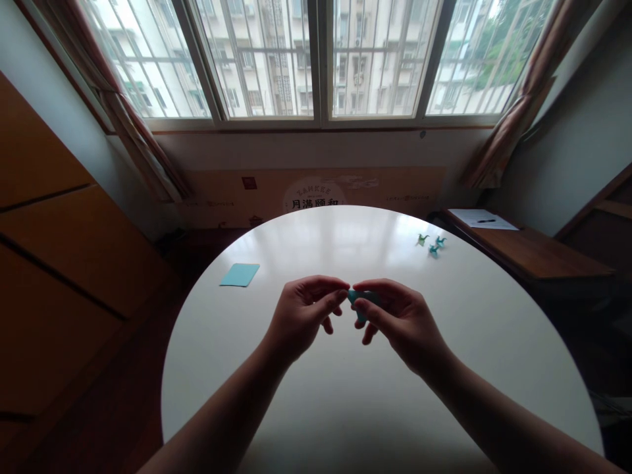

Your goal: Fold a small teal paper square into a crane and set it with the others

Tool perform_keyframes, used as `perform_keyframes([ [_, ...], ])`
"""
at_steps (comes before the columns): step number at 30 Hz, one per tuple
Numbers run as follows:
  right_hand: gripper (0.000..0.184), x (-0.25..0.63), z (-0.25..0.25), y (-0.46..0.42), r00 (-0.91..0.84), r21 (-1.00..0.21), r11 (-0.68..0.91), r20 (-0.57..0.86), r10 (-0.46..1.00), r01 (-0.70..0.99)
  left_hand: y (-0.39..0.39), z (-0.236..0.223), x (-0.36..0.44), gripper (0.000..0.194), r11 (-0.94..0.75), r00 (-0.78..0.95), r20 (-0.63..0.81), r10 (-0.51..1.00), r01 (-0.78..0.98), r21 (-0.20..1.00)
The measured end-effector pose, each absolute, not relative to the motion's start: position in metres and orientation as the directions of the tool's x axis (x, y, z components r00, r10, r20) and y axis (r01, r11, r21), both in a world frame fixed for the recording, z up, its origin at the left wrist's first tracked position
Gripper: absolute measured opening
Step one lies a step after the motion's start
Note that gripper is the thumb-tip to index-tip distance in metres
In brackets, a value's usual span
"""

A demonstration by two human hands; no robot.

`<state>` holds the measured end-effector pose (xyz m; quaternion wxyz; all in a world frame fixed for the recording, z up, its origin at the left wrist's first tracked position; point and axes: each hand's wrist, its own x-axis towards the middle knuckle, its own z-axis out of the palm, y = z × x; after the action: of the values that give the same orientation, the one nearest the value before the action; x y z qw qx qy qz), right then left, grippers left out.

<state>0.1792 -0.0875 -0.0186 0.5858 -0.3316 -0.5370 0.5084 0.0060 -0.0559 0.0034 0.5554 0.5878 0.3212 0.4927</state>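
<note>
A small folded piece of teal paper [361,304] is held above the middle of the white table, partly hidden by fingers. My right hand [395,309] is closed on it, thumb in front and index finger over the top. My left hand [311,306] pinches the paper's left tip between thumb and index finger. To the left lies a flat stack of light blue square paper [240,274]. Three small folded paper cranes stand at the far right of the table: a green crane [421,240] and two blue ones, the nearer blue crane [434,251] among them.
The round white table [306,395] fills the middle of the view. Beyond its right edge, a brown wooden side table [533,250] carries white paper [481,219] with a dark pen. A long printed box [395,191] stands behind, under the barred window.
</note>
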Motion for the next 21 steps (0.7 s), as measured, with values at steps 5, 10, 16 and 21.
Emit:
perform_keyframes([
  [5, 0.021, 0.1787, -0.0195, -0.0884, -0.073, -0.935, 0.277, 0.299, 0.951, -0.221, -0.0572, 0.0037, 0.0076, 0.013, -0.186, 0.278, 0.219, 0.935, -0.14, 0.973],
  [10, 0.023, 0.1801, -0.0206, -0.0885, -0.023, -0.93, 0.288, 0.301, 0.953, -0.228, -0.0565, 0.0067, 0.0063, 0.022, -0.141, 0.282, 0.162, 0.946, -0.093, 0.986],
  [16, 0.024, 0.1794, -0.0192, -0.0889, -0.012, -0.937, 0.281, 0.29, 0.957, -0.209, -0.0567, 0.0066, 0.0063, 0.02, -0.108, 0.374, 0.105, 0.922, -0.012, 0.994],
  [21, 0.025, 0.1781, -0.0184, -0.0902, -0.008, -0.94, 0.289, 0.295, 0.956, -0.18, -0.0568, 0.0053, 0.0074, 0.021, -0.063, 0.362, 0.066, 0.93, -0.021, 0.998],
])
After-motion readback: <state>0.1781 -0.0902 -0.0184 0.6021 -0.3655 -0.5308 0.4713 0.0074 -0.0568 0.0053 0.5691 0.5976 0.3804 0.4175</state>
